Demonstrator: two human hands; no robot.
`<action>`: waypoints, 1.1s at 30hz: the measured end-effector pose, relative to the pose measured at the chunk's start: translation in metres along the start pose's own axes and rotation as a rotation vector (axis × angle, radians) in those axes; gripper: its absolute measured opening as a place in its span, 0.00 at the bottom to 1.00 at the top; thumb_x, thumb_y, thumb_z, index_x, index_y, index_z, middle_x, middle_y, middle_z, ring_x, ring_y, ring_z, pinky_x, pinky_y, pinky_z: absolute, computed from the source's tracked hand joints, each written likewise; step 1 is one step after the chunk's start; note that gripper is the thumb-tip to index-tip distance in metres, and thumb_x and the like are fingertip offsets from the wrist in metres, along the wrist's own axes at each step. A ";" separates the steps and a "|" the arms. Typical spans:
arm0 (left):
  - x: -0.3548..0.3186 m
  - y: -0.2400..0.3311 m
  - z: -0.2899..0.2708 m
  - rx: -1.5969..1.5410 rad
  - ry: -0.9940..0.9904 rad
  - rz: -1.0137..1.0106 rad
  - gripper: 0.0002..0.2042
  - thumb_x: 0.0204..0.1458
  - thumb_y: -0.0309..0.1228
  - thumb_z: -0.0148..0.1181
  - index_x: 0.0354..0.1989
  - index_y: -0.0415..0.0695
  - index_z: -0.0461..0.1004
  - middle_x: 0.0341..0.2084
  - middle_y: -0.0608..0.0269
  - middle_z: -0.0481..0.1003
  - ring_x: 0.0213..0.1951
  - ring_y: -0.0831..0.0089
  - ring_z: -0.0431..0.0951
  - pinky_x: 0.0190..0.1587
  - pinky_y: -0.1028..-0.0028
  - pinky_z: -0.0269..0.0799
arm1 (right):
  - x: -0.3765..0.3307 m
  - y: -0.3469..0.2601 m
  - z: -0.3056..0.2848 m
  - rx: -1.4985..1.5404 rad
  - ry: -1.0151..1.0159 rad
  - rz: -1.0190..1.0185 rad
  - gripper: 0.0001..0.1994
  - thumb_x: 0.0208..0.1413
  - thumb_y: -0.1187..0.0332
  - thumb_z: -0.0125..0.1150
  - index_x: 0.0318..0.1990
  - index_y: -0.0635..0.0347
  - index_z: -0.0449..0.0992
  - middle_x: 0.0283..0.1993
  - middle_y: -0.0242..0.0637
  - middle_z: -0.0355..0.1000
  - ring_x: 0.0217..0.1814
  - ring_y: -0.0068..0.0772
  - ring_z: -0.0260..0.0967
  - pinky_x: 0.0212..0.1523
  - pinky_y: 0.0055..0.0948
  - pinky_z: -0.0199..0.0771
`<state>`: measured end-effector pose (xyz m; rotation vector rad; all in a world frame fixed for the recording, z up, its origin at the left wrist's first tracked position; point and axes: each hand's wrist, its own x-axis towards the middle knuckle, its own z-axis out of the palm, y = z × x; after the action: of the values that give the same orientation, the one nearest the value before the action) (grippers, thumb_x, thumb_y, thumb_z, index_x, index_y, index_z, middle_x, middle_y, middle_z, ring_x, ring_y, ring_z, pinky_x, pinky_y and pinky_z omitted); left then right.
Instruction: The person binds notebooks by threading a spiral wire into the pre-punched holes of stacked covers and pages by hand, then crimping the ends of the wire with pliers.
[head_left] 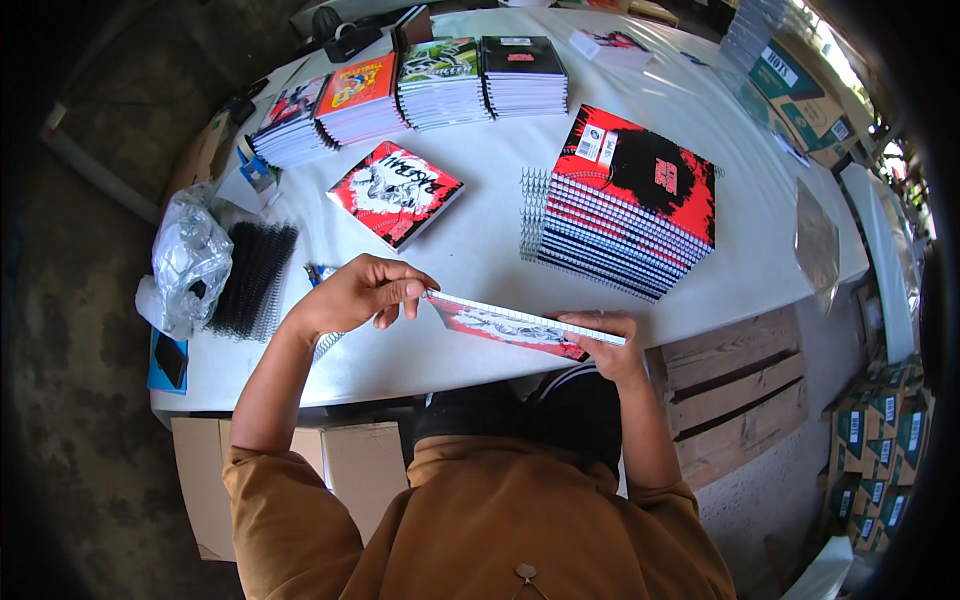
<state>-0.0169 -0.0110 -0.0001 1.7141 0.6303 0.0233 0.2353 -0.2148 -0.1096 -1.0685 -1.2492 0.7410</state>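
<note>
A thin notebook (pixel 505 328), with a red, black and white cover and a row of holes along its pale edge, is held edge-up over the near side of the table. My right hand (pixel 603 340) grips its right end, thumb on top. At the other end my left hand (pixel 372 292) pinches thumb and forefinger together by the corner of the holed edge; whatever they pinch is too small to make out. Just beyond lies a stack of loose covers or sheets (pixel 397 190) with the same red design. To the right, spiral-bound red and black notebooks (pixel 635 215) are piled up.
Bound notebooks stand in several stacks (pixel 440 85) along the table's far side. Black spiral coils (pixel 252 280) lie at the left beside a clear plastic bag (pixel 190 255). Cardboard boxes (pixel 365 470) sit under the near edge, and a wooden pallet (pixel 735 375) is at the right.
</note>
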 end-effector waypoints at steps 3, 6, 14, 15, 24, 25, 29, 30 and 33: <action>0.001 -0.001 -0.002 0.009 -0.019 -0.072 0.09 0.54 0.31 0.54 0.40 0.40 0.74 0.20 0.71 0.69 0.20 0.84 0.64 0.24 0.83 0.62 | 0.002 -0.005 0.002 -0.007 -0.003 0.049 0.11 0.46 0.81 0.58 0.40 0.68 0.76 0.39 0.42 0.76 0.37 0.25 0.72 0.40 0.22 0.71; 0.002 0.003 0.009 0.115 0.065 0.253 0.08 0.51 0.28 0.58 0.38 0.40 0.72 0.25 0.68 0.70 0.25 0.80 0.67 0.31 0.79 0.65 | 0.001 -0.001 0.004 -0.019 0.060 0.017 0.11 0.46 0.80 0.60 0.39 0.68 0.76 0.37 0.39 0.76 0.37 0.24 0.71 0.40 0.22 0.71; 0.006 0.016 -0.003 0.501 0.032 0.225 0.08 0.48 0.24 0.59 0.36 0.39 0.70 0.30 0.61 0.70 0.32 0.72 0.71 0.37 0.74 0.68 | -0.003 0.007 0.002 -0.060 0.059 0.067 0.09 0.46 0.78 0.62 0.37 0.67 0.75 0.35 0.37 0.75 0.37 0.24 0.71 0.40 0.23 0.70; 0.008 0.020 -0.003 0.429 -0.005 0.126 0.07 0.48 0.24 0.60 0.35 0.39 0.69 0.29 0.61 0.70 0.32 0.72 0.70 0.36 0.74 0.68 | -0.003 0.006 0.001 -0.072 0.059 0.043 0.10 0.46 0.78 0.63 0.37 0.67 0.74 0.35 0.36 0.75 0.37 0.24 0.71 0.40 0.23 0.70; 0.014 0.021 0.005 0.795 0.092 0.447 0.15 0.47 0.28 0.59 0.43 0.39 0.67 0.39 0.51 0.70 0.41 0.58 0.73 0.40 0.67 0.68 | -0.006 0.007 0.009 -0.114 0.071 0.039 0.11 0.49 0.78 0.58 0.42 0.66 0.75 0.38 0.39 0.76 0.38 0.23 0.71 0.42 0.23 0.70; 0.012 0.028 0.004 0.792 0.035 0.294 0.14 0.48 0.28 0.59 0.42 0.39 0.67 0.40 0.52 0.70 0.41 0.57 0.73 0.42 0.66 0.68 | -0.006 0.007 0.008 -0.095 0.060 0.016 0.13 0.49 0.79 0.58 0.44 0.65 0.75 0.41 0.40 0.76 0.39 0.23 0.72 0.42 0.23 0.70; 0.013 0.035 0.021 1.024 0.206 0.407 0.10 0.46 0.30 0.60 0.35 0.41 0.71 0.36 0.56 0.72 0.38 0.58 0.74 0.40 0.65 0.70 | -0.009 0.008 0.007 -0.087 0.023 -0.052 0.15 0.48 0.81 0.56 0.46 0.64 0.74 0.44 0.40 0.74 0.43 0.25 0.72 0.47 0.22 0.69; 0.012 0.034 0.025 1.119 0.337 0.559 0.10 0.44 0.31 0.62 0.33 0.41 0.71 0.34 0.58 0.72 0.36 0.59 0.74 0.39 0.65 0.70 | -0.010 0.009 0.008 -0.099 0.033 -0.050 0.16 0.47 0.81 0.56 0.46 0.63 0.74 0.45 0.40 0.74 0.44 0.25 0.72 0.47 0.23 0.69; 0.009 0.044 0.019 1.099 0.151 0.340 0.12 0.44 0.32 0.62 0.35 0.42 0.71 0.36 0.60 0.72 0.37 0.58 0.74 0.40 0.63 0.69 | -0.010 0.008 0.007 -0.116 0.030 -0.084 0.16 0.47 0.81 0.57 0.46 0.63 0.74 0.45 0.40 0.74 0.44 0.25 0.71 0.47 0.24 0.69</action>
<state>0.0144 -0.0291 0.0327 2.8942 0.4654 0.0530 0.2270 -0.2189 -0.1209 -1.1102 -1.3164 0.5922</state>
